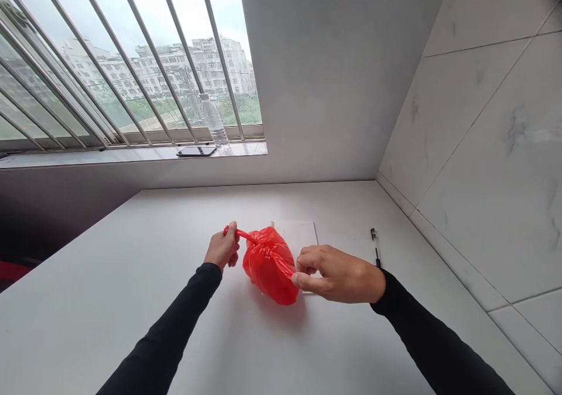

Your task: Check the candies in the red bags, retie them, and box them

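Observation:
A red plastic bag (273, 275), rounded with something inside that I cannot make out, is between my hands over the white table. Its top is gathered and twisted, with one end stretched out to each side. My left hand (223, 246) is closed on the left end, and a bit of red film pokes out past the fingers. The right end is pinched between the thumb and fingers of my right hand (338, 273). Behind the bag, partly covered by it, lies a pale sheet or notebook (302, 234).
A pen (376, 247) lies on the white table (175, 225), beyond my right wrist and near the tiled wall (483, 149). On the sill of the barred window, a phone (196, 151) lies beside an upright clear plastic bottle (213, 123).

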{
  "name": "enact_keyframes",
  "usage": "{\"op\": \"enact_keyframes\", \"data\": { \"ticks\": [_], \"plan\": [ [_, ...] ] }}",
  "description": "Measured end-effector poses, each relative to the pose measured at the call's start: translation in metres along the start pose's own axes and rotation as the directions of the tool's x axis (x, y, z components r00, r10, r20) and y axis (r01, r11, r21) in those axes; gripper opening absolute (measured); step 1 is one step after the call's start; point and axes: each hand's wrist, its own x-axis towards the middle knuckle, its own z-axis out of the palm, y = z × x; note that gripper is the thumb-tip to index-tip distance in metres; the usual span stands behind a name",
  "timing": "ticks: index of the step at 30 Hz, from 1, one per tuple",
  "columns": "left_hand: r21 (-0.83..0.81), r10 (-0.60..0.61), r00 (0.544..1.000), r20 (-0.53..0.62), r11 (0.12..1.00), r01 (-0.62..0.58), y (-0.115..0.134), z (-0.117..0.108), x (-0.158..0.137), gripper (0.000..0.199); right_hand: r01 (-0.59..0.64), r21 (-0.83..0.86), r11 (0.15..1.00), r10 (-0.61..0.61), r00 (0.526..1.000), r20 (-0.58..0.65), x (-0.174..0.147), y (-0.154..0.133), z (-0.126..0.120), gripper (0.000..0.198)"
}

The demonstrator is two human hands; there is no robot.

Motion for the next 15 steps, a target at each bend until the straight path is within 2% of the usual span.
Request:
{"op": "enact_keyframes", "data": {
  "ticks": [3,5,8,11,12,13,14,15],
  "plan": [
    [0.013,-0.032,0.981,0.192,0.999,0.03,0.013,0.007,-0.016,0.064,0.054,-0.021,0.998,-0.053,0.998,0.02,-0.007,-0.003,-0.002,0.025],
    [0.047,-0.024,0.961,0.275,0.999,0.011,0.018,0.015,-0.025,0.057,0.057,-0.049,0.997,-0.057,0.998,0.002,-0.013,-0.009,-0.003,0.021],
    [0.04,0.019,0.95,0.311,0.999,-0.033,0.02,0.028,-0.034,0.031,0.01,-0.077,0.997,-0.015,0.997,-0.072,-0.029,-0.028,-0.004,0.022],
    [-0.049,0.046,0.961,0.271,0.998,-0.034,0.015,0.035,-0.04,0.015,0.007,-0.08,0.997,-0.014,0.996,-0.086,-0.048,-0.052,0.0,0.023],
    [-0.086,0.042,0.969,0.244,0.996,-0.021,0.014,0.035,-0.042,0.013,0.037,-0.077,0.996,-0.039,0.999,-0.02,-0.053,-0.058,0.006,0.019],
    [-0.128,0.03,0.977,0.212,0.992,-0.002,0.013,0.035,-0.044,0.011,0.09,-0.075,0.993,-0.082,0.991,0.104,-0.057,-0.061,0.016,0.014],
    [-0.178,0.009,0.984,0.177,0.984,0.023,0.013,0.035,-0.046,0.01,0.145,-0.081,0.986,-0.121,0.96,0.253,-0.06,-0.061,0.033,0.009],
    [-0.236,-0.016,0.99,0.141,0.97,0.05,0.013,0.034,-0.048,0.013,0.231,-0.074,0.97,-0.172,0.869,0.465,-0.061,-0.059,0.055,0.006]
  ]
}}
